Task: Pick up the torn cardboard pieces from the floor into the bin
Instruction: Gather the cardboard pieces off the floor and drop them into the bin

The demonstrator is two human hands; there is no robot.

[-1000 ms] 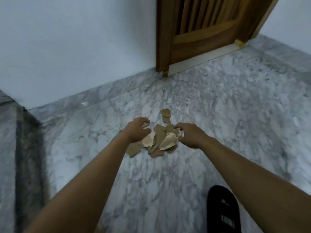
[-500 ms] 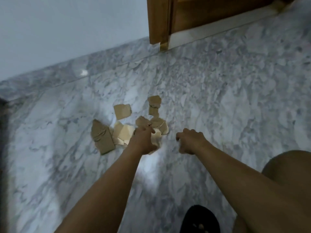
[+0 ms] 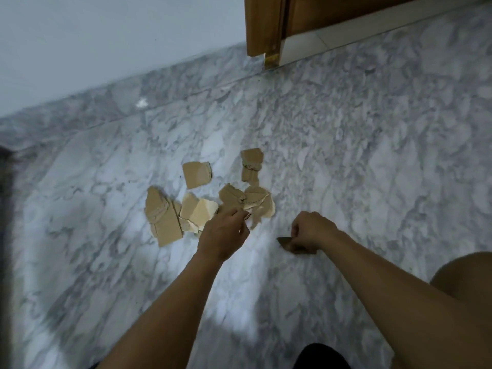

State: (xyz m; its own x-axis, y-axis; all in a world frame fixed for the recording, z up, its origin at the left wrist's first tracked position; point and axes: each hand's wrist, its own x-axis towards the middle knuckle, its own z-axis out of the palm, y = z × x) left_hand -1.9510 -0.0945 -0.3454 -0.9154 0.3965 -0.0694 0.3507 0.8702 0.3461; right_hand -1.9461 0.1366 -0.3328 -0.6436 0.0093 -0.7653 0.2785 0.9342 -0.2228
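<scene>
Several torn brown cardboard pieces (image 3: 198, 209) lie scattered on the grey marble floor (image 3: 359, 169), the largest (image 3: 163, 222) at the left and one (image 3: 251, 163) farthest from me. My left hand (image 3: 226, 233) rests at the near edge of the pile, fingers pinched on a small scrap at the pile's edge. My right hand (image 3: 310, 231) is to the right of the pile, closed on a dark cardboard piece (image 3: 288, 243) held just above the floor. No bin is in view.
A white wall (image 3: 106, 43) with a marble skirting runs along the far side. A wooden door and its frame (image 3: 269, 25) stand at the top right. My knee (image 3: 463, 275) shows at the right edge, a black slipper (image 3: 319, 356) at the bottom.
The view has tilted down and closed in on the floor. The pile has spread out to the left. My right hand has drawn away from the pile and now holds a dark piece.
</scene>
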